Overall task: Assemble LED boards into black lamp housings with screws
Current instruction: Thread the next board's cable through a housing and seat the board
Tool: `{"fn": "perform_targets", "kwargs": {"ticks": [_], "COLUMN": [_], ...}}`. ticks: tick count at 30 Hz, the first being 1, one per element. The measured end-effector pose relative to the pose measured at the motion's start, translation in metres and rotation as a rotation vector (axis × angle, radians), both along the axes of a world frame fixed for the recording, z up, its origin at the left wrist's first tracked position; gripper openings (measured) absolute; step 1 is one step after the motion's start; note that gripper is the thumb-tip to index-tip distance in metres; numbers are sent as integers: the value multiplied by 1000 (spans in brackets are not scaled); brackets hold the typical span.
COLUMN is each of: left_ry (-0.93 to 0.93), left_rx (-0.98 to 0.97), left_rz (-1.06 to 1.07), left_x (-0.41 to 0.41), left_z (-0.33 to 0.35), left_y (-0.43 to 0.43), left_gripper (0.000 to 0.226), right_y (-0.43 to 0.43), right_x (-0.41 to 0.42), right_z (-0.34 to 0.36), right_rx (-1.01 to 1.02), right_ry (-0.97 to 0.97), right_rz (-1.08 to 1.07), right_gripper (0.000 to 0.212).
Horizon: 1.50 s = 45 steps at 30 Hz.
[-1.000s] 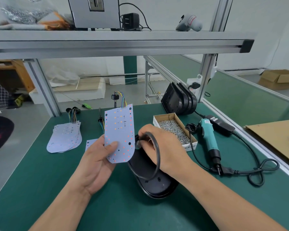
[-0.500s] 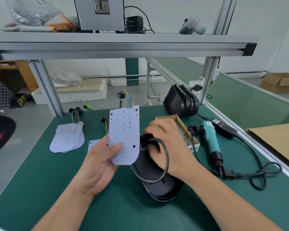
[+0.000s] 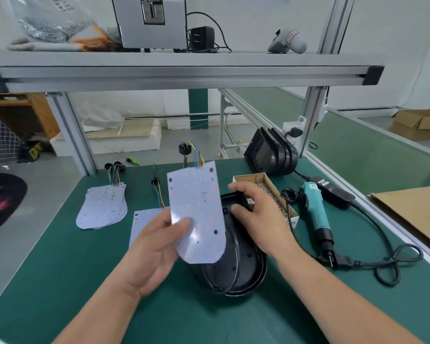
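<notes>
I hold one LED board (image 3: 196, 214) up in my left hand (image 3: 157, 247), thumb pressed on its lit face and fingers curled behind its near left edge. The board stands nearly upright, rounded end down, with coloured wires rising from its far end. Just behind and to the right of it, the black lamp housing (image 3: 233, 269) lies on the green desk (image 3: 60, 269) with its hollow side up and a thin black cord looping across it. My right hand (image 3: 256, 217) grips the housing's far end, fingers curled over the rim and the thumb inside. The board's lower edge overlaps the housing's left side in the view; I cannot tell whether they touch.

Just right of my right hand is an open cardboard box of screws (image 3: 248, 177), and beyond it a teal electric screwdriver (image 3: 317, 214) lies with its tip toward me, its black cable coiled to the right. A stack of black housings (image 3: 271, 155) leans at the far edge. To the left, a pile of LED boards (image 3: 102, 207) rests flat, with one more board (image 3: 144, 217) lying behind my left hand.
</notes>
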<state>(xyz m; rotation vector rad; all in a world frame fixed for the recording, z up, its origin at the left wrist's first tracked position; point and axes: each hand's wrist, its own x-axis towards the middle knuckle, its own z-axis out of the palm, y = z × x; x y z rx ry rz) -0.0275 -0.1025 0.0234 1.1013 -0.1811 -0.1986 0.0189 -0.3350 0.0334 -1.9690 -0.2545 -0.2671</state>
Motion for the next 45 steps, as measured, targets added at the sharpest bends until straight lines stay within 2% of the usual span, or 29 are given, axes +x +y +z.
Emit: {"fn": "perform_targets", "kwargs": {"ticks": [3,7,9,11,13,15,17,19,21,23,25,28,30,33,37,41,45], "left_ry": [-38,-36,-31,-58,-103,-139,-102,-63,-11,45,54,-39,-91,-84,-125,-178,-289], "left_rx": [82,84,105,190,278,306,203,20,-115,-161,-23,320,436,438,424,596,654], "left_rz": [-11,67,132,203,211,213,242,195,188,206,195,149,164,258,334,340,342], "left_x": [-3,0,1,-1,-3,-2,2,3,2,5,9,11,8,10,11,9,8], "left_z": [-2,-4,-4,-4,-3,3,7,8,6,0,-4,-11,-14,-17,-16,-17,-15], "left_y": [-8,-13,-14,-16,-20,-23,-22,-15,-10,-8,-6,-10,-13,-15,-19,-14,-12], "left_gripper": [37,36,38,35,29,22,28,28,25,26,30,37,35,35,53,64,64], "right_y": [9,19,19,17,17,16,10,6,3,1,-1,-1,1,0,3,6,3], "right_x": [-1,-2,-3,-3,0,2,4,5,5,5,4,2,1,-1,-5,-7,-6], "right_z": [-5,0,3,0,-5,-4,-2,-1,0,0,2,4,4,5,4,3,2], "right_rx": [91,439,425,287,222,349,540,619,655,716,780,791,801,824,854,900,897], "right_ry": [26,97,119,71,23,91,215,288,333,375,396,407,422,447,486,495,493], "right_rz": [1,97,158,183,214,248,297,306,315,313,320,341,349,356,428,468,474], "right_gripper": [44,36,37,43,35,32,36,42,32,24,24,27,28,33,43,50,52]}}
